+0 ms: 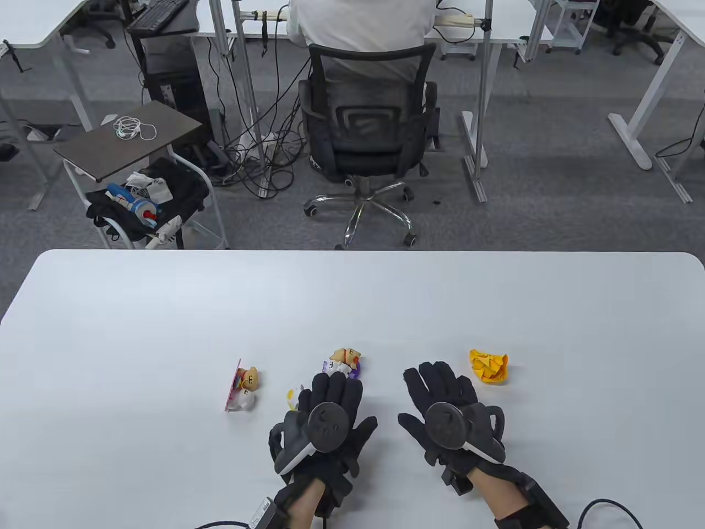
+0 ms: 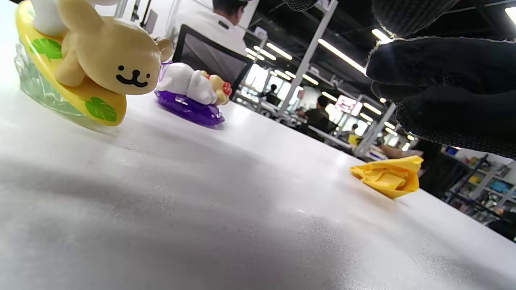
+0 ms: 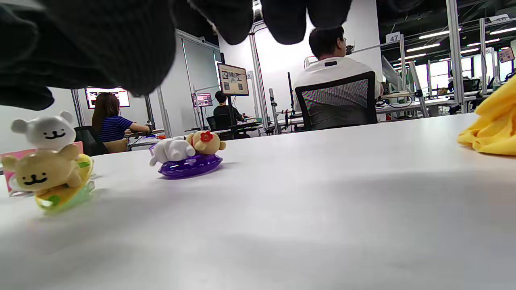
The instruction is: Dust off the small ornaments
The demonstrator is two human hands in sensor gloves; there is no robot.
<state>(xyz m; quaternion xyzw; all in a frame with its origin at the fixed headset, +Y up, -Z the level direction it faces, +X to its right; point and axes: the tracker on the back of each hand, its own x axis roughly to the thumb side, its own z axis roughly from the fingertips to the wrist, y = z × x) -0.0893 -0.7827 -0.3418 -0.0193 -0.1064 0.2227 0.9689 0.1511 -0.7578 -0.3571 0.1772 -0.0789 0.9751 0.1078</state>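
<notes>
Three small ornaments stand on the white table [image 1: 165, 319]. A bear with a pink back panel [image 1: 242, 386] is at the left. A tan bear on a yellow leaf board [image 1: 293, 397] is partly hidden by my left hand [image 1: 333, 388]. Bears on a purple base [image 1: 344, 362] stand just beyond that hand's fingertips. A crumpled yellow cloth [image 1: 488, 366] lies right of my right hand [image 1: 438, 383]. Both hands lie palm down with fingers spread, holding nothing. The left wrist view shows the leaf-board bear [image 2: 92, 60], purple ornament [image 2: 189, 96] and cloth [image 2: 389, 175]. The right wrist view shows them too [image 3: 48, 173] [image 3: 187, 155] [image 3: 492, 129].
Beyond the table's far edge a person sits in a black office chair [image 1: 363, 127]. A small side table with a bag [image 1: 137, 165] stands at the back left. The ornaments and cloth sit in a row near the table's front.
</notes>
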